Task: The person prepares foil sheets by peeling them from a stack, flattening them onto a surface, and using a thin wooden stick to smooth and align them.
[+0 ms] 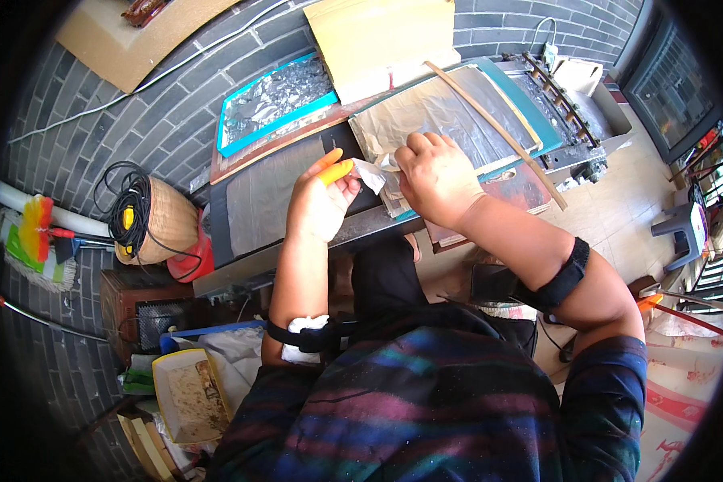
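Observation:
My left hand [324, 199] is raised over the bench, with orange finger cots on two fingers. Near those fingertips is a small piece of thin whitish sheet [370, 176]; whether they pinch it is hard to tell. My right hand [437, 178] is closed at the sheet's other side, over the near left part of a stack of thin silvery-grey sheets [458, 114]. The right fingertips are hidden under the hand. A long wooden stick [499, 132] lies slantwise across the stack. Left of my left hand, a grey sheet [256, 205] lies flat on a black board.
A blue-rimmed tray [277, 102] of crumpled silvery scraps sits at the back left. Beside it stands a yellowish board [385, 42] against the brick wall. A metal frame device [563, 108] is at the right. A wicker basket [172, 220] with black cable is at the left.

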Action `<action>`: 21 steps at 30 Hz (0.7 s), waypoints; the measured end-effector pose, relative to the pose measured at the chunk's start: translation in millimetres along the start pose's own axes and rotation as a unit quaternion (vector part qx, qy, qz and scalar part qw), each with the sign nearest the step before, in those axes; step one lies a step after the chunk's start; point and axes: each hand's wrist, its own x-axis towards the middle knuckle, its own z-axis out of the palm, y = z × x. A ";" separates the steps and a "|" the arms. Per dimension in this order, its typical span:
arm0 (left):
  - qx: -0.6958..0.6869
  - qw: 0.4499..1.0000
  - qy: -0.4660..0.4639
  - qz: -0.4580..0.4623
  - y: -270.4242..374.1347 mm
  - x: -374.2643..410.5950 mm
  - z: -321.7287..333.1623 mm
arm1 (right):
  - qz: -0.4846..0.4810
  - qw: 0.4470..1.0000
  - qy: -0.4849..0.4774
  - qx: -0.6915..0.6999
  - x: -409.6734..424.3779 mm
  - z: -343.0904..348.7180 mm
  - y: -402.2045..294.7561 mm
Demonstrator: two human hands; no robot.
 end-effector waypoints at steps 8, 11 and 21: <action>0.095 0.995 0.035 0.014 9.4 -11.7 -5.0 | -0.085 0.989 0.005 -0.121 -12.6 -6.5 16.0; 0.163 0.985 0.028 0.043 18.9 -15.5 -8.6 | -0.102 0.985 -0.020 -0.138 -17.1 -7.1 19.8; 0.268 0.955 -0.090 0.085 50.2 -33.0 14.9 | -0.017 0.996 -0.057 0.066 -18.5 -39.2 17.8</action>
